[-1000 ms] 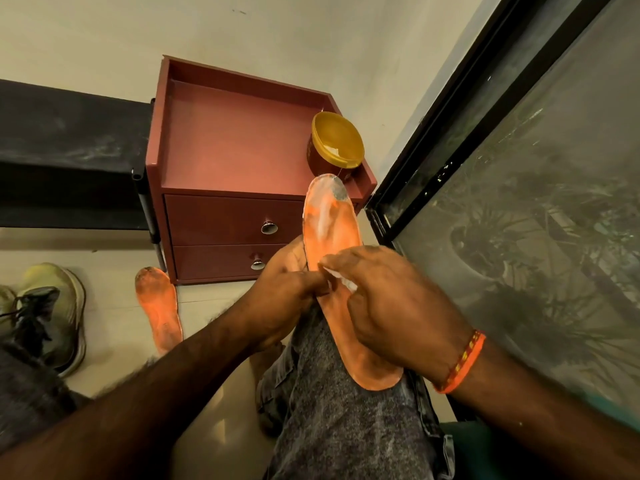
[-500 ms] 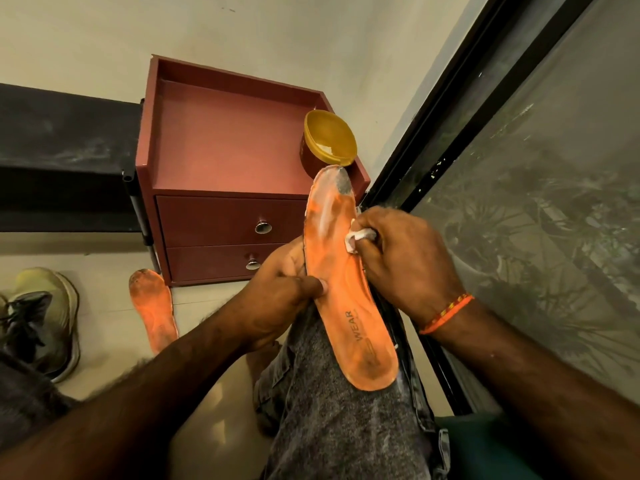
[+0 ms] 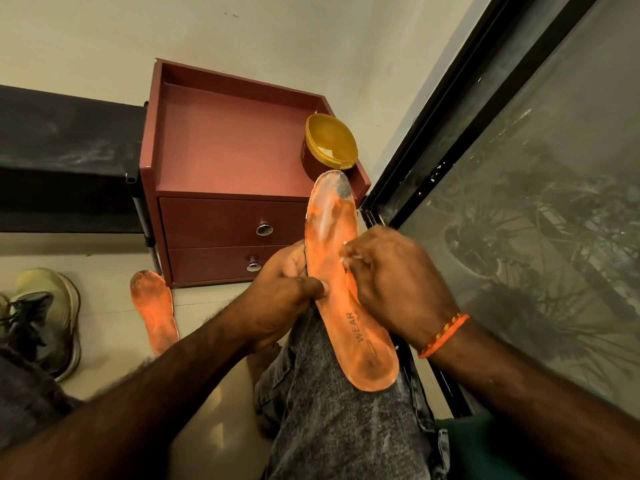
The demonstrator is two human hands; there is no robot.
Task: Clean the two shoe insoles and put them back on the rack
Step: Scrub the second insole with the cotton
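Head view, looking down at a seated person's lap: an orange insole (image 3: 341, 278) printed "WEAR" lies lengthwise along the thigh of grey jeans (image 3: 332, 410), heel end nearest the viewer, toe end raised toward a red drawer cabinet (image 3: 221, 188); the leg seems to serve as a firm backing so the insole does not flex under rubbing.

The left hand (image 3: 280, 303) grips the insole's left edge, thumb pressed on the upper face and fingers curled behind, apparently to steady it; the right hand (image 3: 391, 285) is clenched round a small white wipe (image 3: 349, 259), only a sliver of which shows between the fingers, and presses it against the insole's right side near the middle; an orange thread band (image 3: 443, 336) circles that wrist.

The toe area looks pale and smeared, with a grey patch at the tip; the heel is still dingy, so cleaning of this one appears part done.

A second orange insole (image 3: 154, 310), visibly dirty at its toe, lies on the floor just beside the cabinet's foot, probably awaiting its turn; a yellow-lidded tub (image 3: 330, 145) stands on the cabinet top at its right front corner, within reach; a pale green shoe (image 3: 52, 317) rests at the left; a dark rack shelf (image 3: 65, 157) adjoins the cabinet's left side, holding neither insole.
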